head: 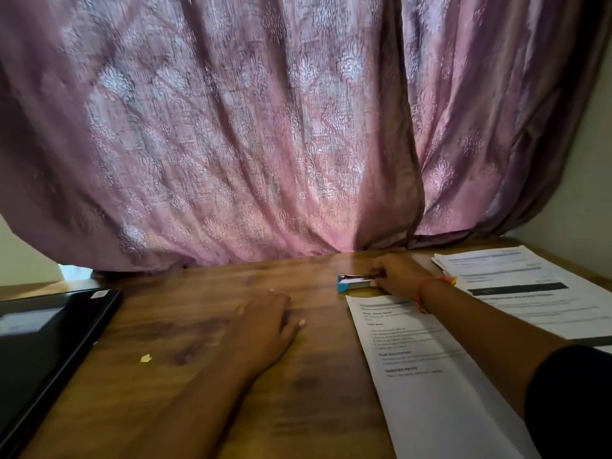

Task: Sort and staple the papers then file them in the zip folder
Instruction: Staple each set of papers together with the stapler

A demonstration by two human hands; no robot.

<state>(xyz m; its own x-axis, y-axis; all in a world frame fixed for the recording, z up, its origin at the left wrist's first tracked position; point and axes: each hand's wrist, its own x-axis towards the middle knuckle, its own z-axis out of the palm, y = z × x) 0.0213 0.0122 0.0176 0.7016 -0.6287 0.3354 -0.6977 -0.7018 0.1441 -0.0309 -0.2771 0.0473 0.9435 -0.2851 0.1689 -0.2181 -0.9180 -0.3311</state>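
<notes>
A small blue and silver stapler (353, 281) lies on the wooden table (198, 326) near the curtain. My right hand (399, 274) reaches over a printed sheet (430, 376) and grips the stapler's right end. Flat on the bare wood left of that sheet rests my left hand (268, 321), its fingers spread and holding nothing. A stack of printed papers (530, 293) lies at the far right. A black zip folder (43, 342) lies shut at the table's left edge.
A pink patterned curtain (265, 127) hangs down to the table's back edge. A small yellowish scrap (145, 358) lies on the wood between the folder and my left arm.
</notes>
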